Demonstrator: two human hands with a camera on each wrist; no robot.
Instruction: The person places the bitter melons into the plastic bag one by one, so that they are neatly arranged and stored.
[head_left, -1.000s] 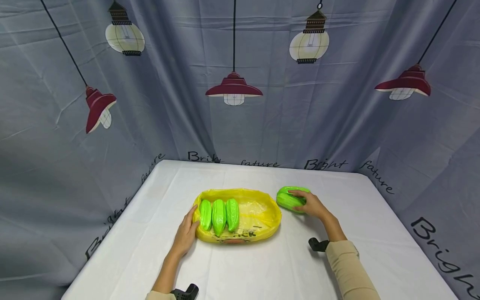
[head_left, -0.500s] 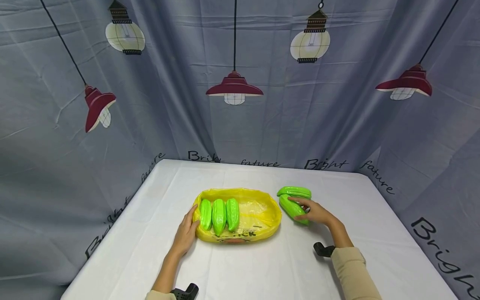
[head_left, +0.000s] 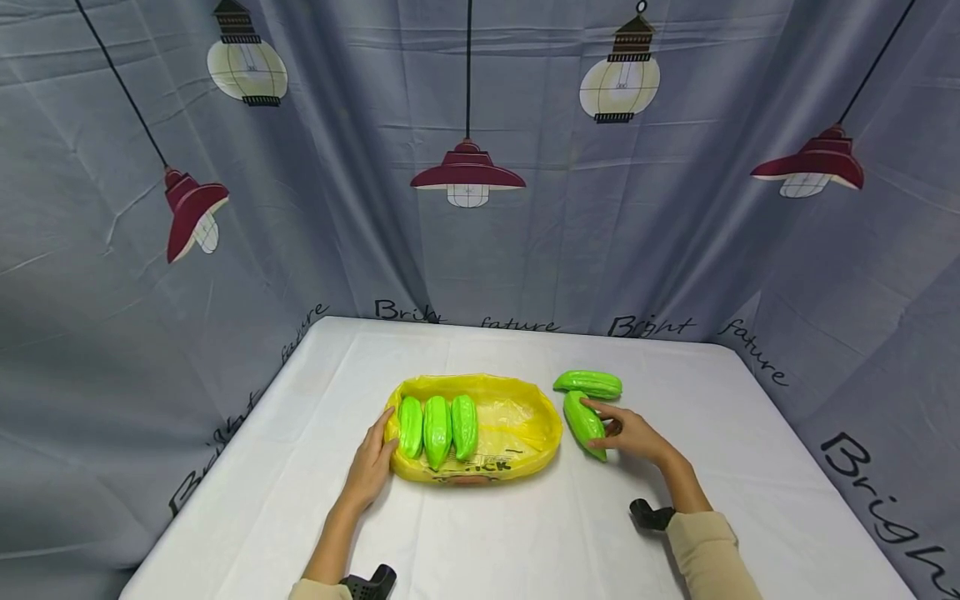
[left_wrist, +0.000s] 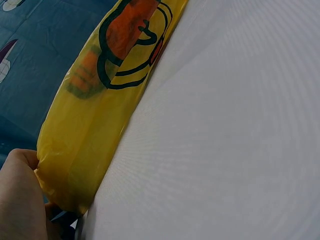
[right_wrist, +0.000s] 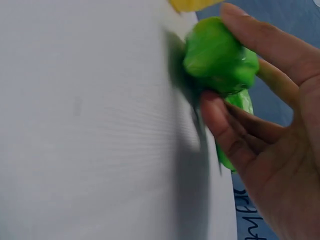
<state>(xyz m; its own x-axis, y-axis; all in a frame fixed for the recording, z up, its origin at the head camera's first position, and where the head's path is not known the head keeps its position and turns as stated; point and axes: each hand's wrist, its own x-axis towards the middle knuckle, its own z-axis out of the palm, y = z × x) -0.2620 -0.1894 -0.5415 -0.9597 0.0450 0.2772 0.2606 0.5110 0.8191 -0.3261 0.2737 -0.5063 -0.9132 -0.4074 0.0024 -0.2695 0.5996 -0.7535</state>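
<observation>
A yellow plastic bag (head_left: 536, 425) with printed lettering is spread wide into an oval on the white table. Three bright green ridged gourds, like bitter melons, lie side by side in its left half, the middle gourd (head_left: 437, 429) slightly longer. My left hand (head_left: 367, 468) holds the bag's left end at the rim. My right hand (head_left: 636, 435) pinches a similar green gourd (head_left: 579, 417) between thumb and fingers, just right of the bag. In the right wrist view one end of this held gourd (right_wrist: 217, 55) faces the camera. Another loose gourd (head_left: 588, 383) lies just behind it.
The white table (head_left: 480, 550) stretches out around the bag to both sides. Behind it hangs a grey-blue curtain (head_left: 540, 250) printed with lamps and lettering. A black wrist device (head_left: 651, 515) sits on the right wrist, another (head_left: 371, 583) on the left.
My right hand has drawn one gourd toward the front, turning it lengthwise and parting it from the gourd behind. The left hand and bag stay where they were.
</observation>
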